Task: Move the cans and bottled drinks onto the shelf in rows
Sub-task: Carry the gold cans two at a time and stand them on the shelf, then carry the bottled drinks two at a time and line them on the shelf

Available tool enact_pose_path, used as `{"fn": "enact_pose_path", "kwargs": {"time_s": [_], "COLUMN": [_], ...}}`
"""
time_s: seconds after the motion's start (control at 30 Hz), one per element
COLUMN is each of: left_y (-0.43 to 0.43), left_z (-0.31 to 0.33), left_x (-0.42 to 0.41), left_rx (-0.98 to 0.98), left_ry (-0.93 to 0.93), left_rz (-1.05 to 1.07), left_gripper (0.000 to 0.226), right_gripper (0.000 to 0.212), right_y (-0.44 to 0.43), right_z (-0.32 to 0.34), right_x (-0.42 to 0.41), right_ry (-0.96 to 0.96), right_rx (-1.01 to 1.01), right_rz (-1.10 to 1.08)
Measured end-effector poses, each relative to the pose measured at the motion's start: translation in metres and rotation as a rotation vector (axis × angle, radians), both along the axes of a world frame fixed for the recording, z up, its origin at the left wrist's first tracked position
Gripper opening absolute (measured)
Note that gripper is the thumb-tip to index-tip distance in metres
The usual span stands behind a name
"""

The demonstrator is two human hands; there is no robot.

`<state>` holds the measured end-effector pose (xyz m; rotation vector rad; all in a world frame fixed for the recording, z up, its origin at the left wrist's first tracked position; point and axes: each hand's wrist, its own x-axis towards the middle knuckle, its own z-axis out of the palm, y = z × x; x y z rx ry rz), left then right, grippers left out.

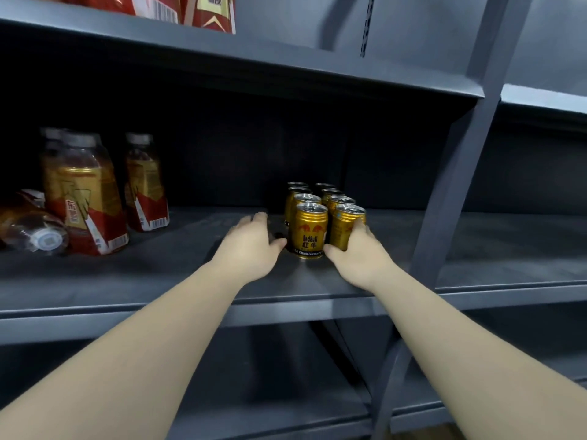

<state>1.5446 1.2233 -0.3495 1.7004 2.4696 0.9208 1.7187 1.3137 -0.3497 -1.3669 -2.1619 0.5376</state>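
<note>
From my seat I judge these gold cans [320, 211] stiff-walled, fairly heavy if full, and slick on the sides. Each wants a wrap round the middle of its body, not a pinch at the rim, and being small they may tip if nudged high up. They stand upright in two rows of four on the middle shelf [190, 258], packed close, running front to back. My right hand [359, 249] grips the lower body of the front-right can [347, 219], fingers curled over it. My left hand [251, 241] is open, fingers straight, low over the shelf just beside the front-left can [309, 231]; whether its thumb touches that can I cannot tell. Bottled drinks [85, 198] stand well apart to the left, one bottle [31, 227] lying on its side
</note>
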Motion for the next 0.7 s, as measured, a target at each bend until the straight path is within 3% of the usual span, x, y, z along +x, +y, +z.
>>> {"fn": "enact_pose_path", "kwargs": {"time_s": [0.2, 0.4, 0.7], "left_y": [-0.052, -0.112, -0.189], "left_z": [-0.001, -0.005, -0.011], "left_x": [-0.016, -0.04, -0.091], "left_rx": [-0.083, -0.112, -0.128], "left_ry": [0.128, 0.162, 0.194], "left_rz": [0.001, 0.034, 0.127], "left_gripper": [0.07, 0.064, 0.063], "right_gripper": [0.066, 0.08, 0.07], "right_y": [-0.05, -0.106, -0.166], "right_z": [-0.007, -0.01, -0.011], "right_x": [-0.021, -0.061, -0.115], "right_ry": [-0.097, -0.219, -0.273], "right_rx": [0.106, 0.12, 0.148], "right_rz": [0.06, 0.233, 0.362]}}
